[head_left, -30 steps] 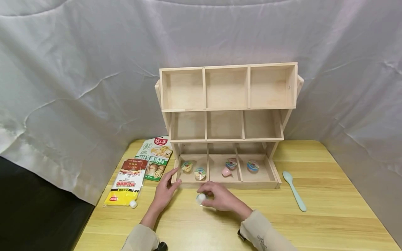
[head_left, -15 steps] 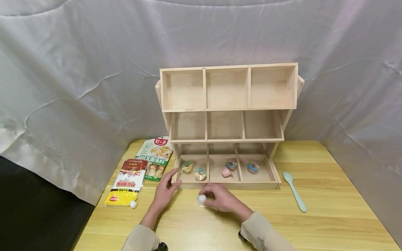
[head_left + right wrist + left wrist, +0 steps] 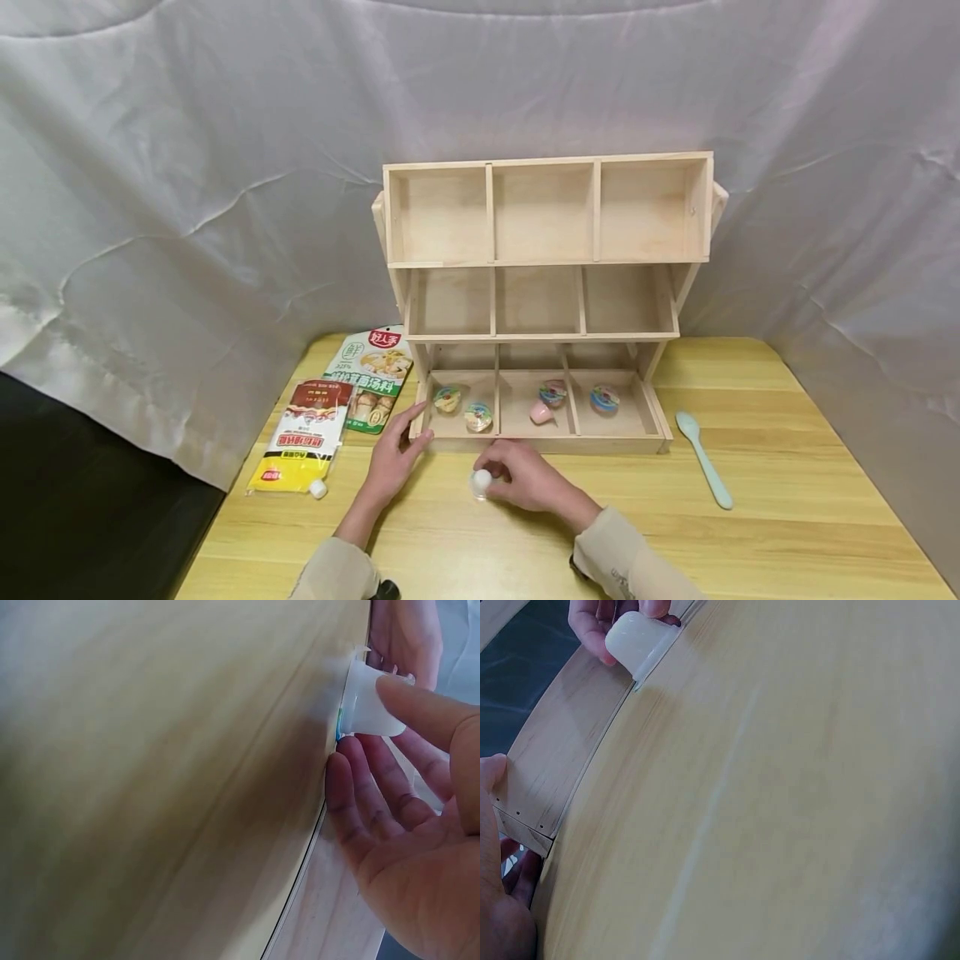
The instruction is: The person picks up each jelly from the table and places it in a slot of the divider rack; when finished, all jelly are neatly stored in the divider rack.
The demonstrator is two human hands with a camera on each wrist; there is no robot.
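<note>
My right hand (image 3: 527, 477) pinches a small white jelly cup (image 3: 482, 480) between thumb and fingers, in front of the wooden rack (image 3: 540, 445). The cup's rim faces the tabletop and its rounded base points up, as the right wrist view shows with the white cup (image 3: 373, 701). Over at the rack's front left corner, my left hand (image 3: 392, 458) holds the bottom tray, thumb at the front and fingers along the side. Several lidded jelly cups lie in that tray: a yellow one (image 3: 447, 400) and a clear one (image 3: 477, 417) at left, a pink one (image 3: 541, 412) among the others.
A green and white food pouch (image 3: 367, 383) leans by the rack's left side, with a red and yellow capped pouch (image 3: 303, 437) in front of it. To the right lies a pale green spoon (image 3: 703, 458). Grey cloth (image 3: 225, 208) hangs behind the table.
My right hand and the white jelly cup have shifted slightly, and less of the cup's rim shows now. The left hand stays on the rack's corner.
</note>
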